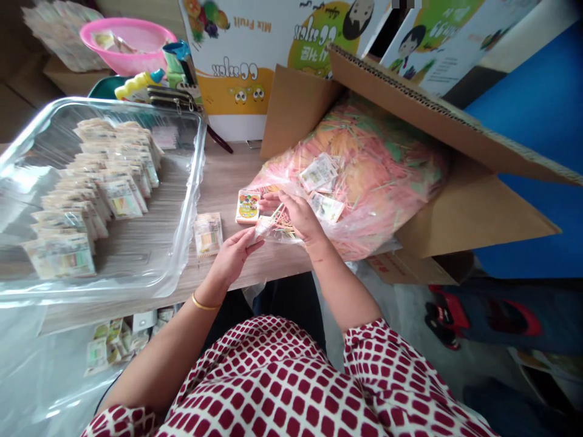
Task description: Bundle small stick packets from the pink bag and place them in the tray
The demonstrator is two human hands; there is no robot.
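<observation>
My left hand point(237, 254) pinches a small clear packet point(264, 227) near the table's front edge. Just right of it, my right hand point(298, 215) is curved over thin pale sticks point(282, 220) at the packet's mouth; how its fingers grip them is hard to make out. A small stack of printed cards point(248, 206) lies behind the packet. To the left, a filled packet point(208, 234) rests on the table. Beyond my right hand, a large clear bag of pink, orange and green sticks point(355, 164) spills from a carton, with a few banknotes or printed packets point(319, 172) on top.
A clear plastic tray point(197, 176) with rows of filled packets point(121, 194) stands at the left. Behind it are a pink basket point(130, 36) and a yellow bottle point(136, 85). Open carton flaps point(478, 209) jut out at the right.
</observation>
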